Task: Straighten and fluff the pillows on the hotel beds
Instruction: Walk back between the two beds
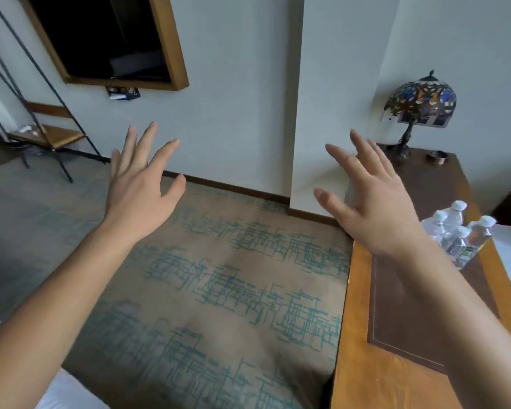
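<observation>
My left hand (pixel 142 181) is held out in front of me over the patterned carpet, fingers spread, holding nothing. My right hand (pixel 372 196) is raised the same way above the near end of a wooden desk, fingers apart and empty. No pillow is in view. A strip of white bedding (pixel 68 394) shows at the bottom left corner, under my left forearm.
A wooden desk (pixel 366 364) runs along the right, with several water bottles (pixel 457 231), a stained-glass lamp (pixel 419 107) and a small ashtray (pixel 438 157). A wall TV (pixel 106 36) hangs upper left above a metal luggage rack (pixel 50 137). A wall column (pixel 322 98) juts out ahead.
</observation>
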A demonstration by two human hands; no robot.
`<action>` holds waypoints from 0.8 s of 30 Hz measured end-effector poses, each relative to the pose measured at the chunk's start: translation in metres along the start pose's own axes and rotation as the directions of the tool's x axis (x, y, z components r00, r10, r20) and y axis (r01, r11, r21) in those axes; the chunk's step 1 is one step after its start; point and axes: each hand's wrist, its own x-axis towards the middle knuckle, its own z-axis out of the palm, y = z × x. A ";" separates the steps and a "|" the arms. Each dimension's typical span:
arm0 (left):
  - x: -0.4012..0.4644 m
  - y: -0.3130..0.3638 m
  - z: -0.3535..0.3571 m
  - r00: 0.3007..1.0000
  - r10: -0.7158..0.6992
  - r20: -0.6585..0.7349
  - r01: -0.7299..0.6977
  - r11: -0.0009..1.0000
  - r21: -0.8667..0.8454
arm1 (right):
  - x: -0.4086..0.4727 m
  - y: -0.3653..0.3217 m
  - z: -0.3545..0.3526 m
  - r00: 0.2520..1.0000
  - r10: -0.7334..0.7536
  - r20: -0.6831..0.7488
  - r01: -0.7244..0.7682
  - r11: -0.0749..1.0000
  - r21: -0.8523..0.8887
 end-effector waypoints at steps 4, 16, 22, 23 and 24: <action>0.013 -0.033 0.010 0.997 -0.082 -0.002 0.082 0.995 0.060 | 0.049 0.000 0.018 0.999 -0.034 -0.013 0.035 0.998 0.054; 0.067 -0.196 0.033 0.960 -0.273 -0.059 0.278 0.953 0.117 | 0.209 -0.084 0.178 0.951 -0.268 0.154 0.252 0.961 0.112; 0.108 -0.292 0.010 0.926 -0.369 -0.085 0.375 0.923 0.081 | 0.300 -0.165 0.245 0.917 -0.369 0.153 0.351 0.927 0.133; 0.115 -0.307 0.005 0.923 -0.374 -0.092 0.381 0.920 0.087 | 0.313 -0.178 0.255 0.913 -0.383 0.139 0.364 0.921 0.140; 0.122 -0.322 0.000 0.921 -0.377 -0.101 0.386 0.917 0.095 | 0.326 -0.191 0.264 0.910 -0.396 0.123 0.377 0.914 0.151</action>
